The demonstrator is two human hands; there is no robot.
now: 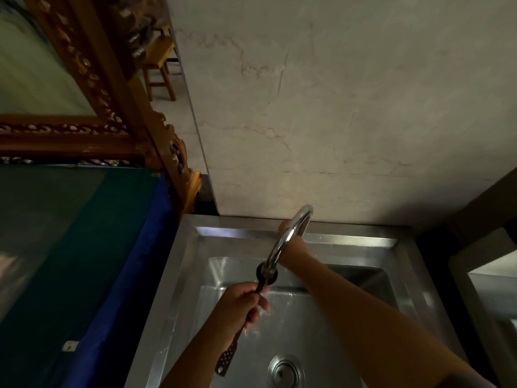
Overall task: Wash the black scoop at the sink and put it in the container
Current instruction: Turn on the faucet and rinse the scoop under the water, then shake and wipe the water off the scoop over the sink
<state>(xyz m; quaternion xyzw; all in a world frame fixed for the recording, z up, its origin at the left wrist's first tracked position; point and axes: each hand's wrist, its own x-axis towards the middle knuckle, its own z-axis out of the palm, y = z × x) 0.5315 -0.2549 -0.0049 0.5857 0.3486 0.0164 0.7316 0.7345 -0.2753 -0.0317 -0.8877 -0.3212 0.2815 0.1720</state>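
Left hand (pixel 241 302) clenched round handle of black scoop (pixel 253 298), held over basin of steel sink (pixel 179 275), directly below faucet (pixel 285 239) spout. Scoop head hidden against spout end; perforated handle tail seen below fist, pointing toward drain (pixel 286 372). Water seen splashing beside knuckles. Right forearm stretched diagonally across basin to faucet base at sink's back rim. Right hand (pixel 288 226) mostly hidden behind faucet arch; grip cannot be told.

A home kitchen corner: square stainless-steel sink (pixel 414 264), curved chrome tap (pixel 282 242), marbled wall (pixel 349 107), carved wooden frame (pixel 117 102).
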